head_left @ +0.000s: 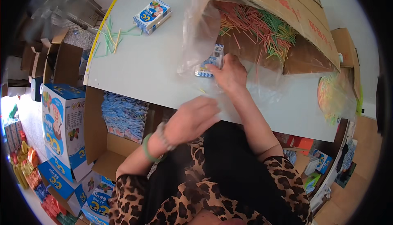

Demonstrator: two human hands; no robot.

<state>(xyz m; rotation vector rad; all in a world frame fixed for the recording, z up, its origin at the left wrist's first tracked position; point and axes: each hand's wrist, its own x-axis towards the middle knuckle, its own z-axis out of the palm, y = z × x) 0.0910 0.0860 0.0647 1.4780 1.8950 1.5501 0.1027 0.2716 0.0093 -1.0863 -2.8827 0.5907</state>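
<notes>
My right hand (231, 74) grips a small blue-and-white snack packet (215, 54) on the table, thumb across its front and fingers curled at its right side. The packet lies by the mouth of a tipped cardboard box, partly covered by the hand. My left hand (192, 117) is in the air over the table's near edge, apart from the packet. Motion blurs its fingers, so I cannot make out whether they hold anything. Inside the box is a heap of thin red, green and yellow sticks (262, 28).
A stack of similar packets (152, 15) and loose green sticks (110, 38) lie at the far left of the table (135, 61). Clear plastic (196, 32) hangs from the cardboard box (282, 0). Below the left edge, an open carton (93, 122) holds blue packets. A bag of sticks (332, 96) is at right.
</notes>
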